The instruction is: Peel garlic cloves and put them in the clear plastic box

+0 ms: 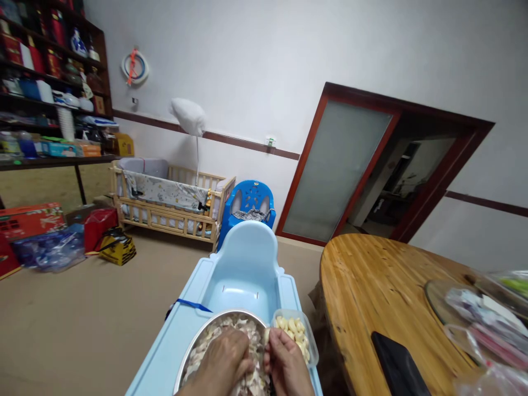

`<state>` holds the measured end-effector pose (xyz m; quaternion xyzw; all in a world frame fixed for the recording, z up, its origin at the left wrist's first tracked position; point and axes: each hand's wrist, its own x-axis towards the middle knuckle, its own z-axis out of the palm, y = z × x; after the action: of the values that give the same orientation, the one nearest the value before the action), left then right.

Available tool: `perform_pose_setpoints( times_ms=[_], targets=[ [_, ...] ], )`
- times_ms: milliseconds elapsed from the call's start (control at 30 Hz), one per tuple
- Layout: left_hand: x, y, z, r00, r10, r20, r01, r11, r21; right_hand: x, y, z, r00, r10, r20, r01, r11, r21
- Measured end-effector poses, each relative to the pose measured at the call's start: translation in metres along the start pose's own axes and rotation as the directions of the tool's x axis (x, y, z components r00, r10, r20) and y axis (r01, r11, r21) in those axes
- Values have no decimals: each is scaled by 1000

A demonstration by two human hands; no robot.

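Observation:
A round metal bowl [190, 345] full of garlic and papery garlic skins [251, 325] sits on the tray of a light blue plastic high chair [167, 344]. Over the bowl is my left hand [226, 357], its fingers curled in; whatever they hold is hidden beneath them. Between the thumb and fingers of my right hand [285, 360], at the bowl's right rim, is a pale garlic clove [267, 335]. Just beyond that hand stands a clear plastic container [314, 352] with several peeled garlic cloves [292, 325] in it.
To the right is a wooden table [363, 286] with a black phone [398, 363] and plastic bags [495, 324]. Behind the high chair stand a blue chair [252, 198] and a wooden crib [165, 217]. Bags and boxes [35, 220] lie on the floor at left.

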<state>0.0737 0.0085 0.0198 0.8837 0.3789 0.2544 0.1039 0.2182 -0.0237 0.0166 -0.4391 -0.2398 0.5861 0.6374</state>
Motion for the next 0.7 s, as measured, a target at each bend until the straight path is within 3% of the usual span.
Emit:
perform_pose_setpoints(
  times_ms=[100,267,433,567,700],
  targets=[
    [0,-1,-2,1000,-3,-3,3,998,-56,1,1,0,999,34,10,-34,999,26],
    [0,-1,1,991,97,-89,-111,981,-162,1,3,0,997,47,55,-50,998,43],
    [1,-1,3,970,146,-196,-175,975,-138,-3,6,2,992,18,128,-21,1000,22],
    [0,-3,2,953,186,-241,-226,963,-150,-5,7,-1,983,-113,147,134,980,-145],
    [-1,-1,-5,950,239,-202,-271,952,-143,-7,8,-3,927,-353,125,375,871,-318]
  ],
)
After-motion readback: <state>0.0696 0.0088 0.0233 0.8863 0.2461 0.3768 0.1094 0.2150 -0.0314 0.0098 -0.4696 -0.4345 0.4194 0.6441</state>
